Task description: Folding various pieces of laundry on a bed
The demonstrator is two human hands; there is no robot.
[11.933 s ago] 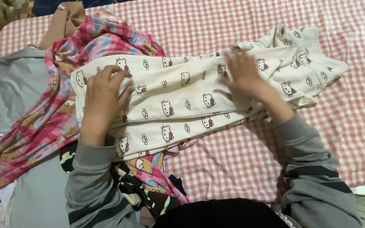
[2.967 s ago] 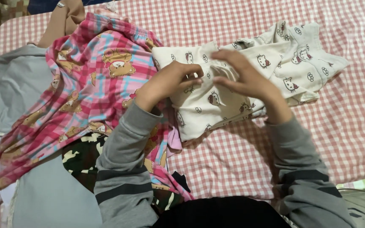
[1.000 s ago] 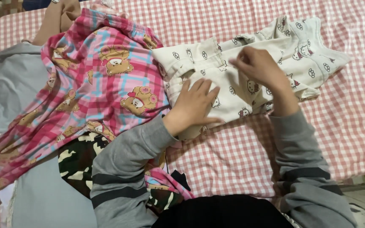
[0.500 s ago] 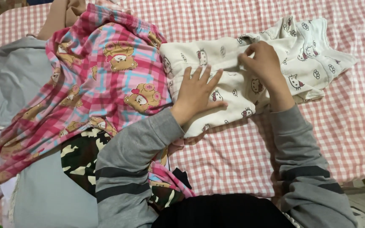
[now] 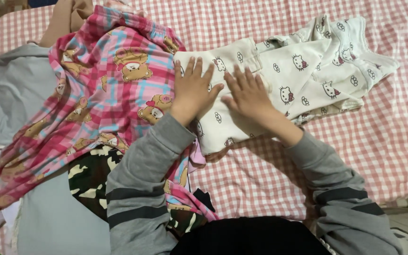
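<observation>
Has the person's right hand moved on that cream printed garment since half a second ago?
Yes. The right hand has come off the folded edge it was pinching, toward the pink plaid garment, and lies flat on the cream garment beside the left hand.

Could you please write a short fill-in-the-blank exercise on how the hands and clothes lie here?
1. Both hands, the left hand and right hand, lie ____ on the cream printed garment.
2. The pink plaid garment lies on the person's ____ side.
3. The sheet has a red-and-white ____ pattern.

Missing words: flat; left; checked
</observation>
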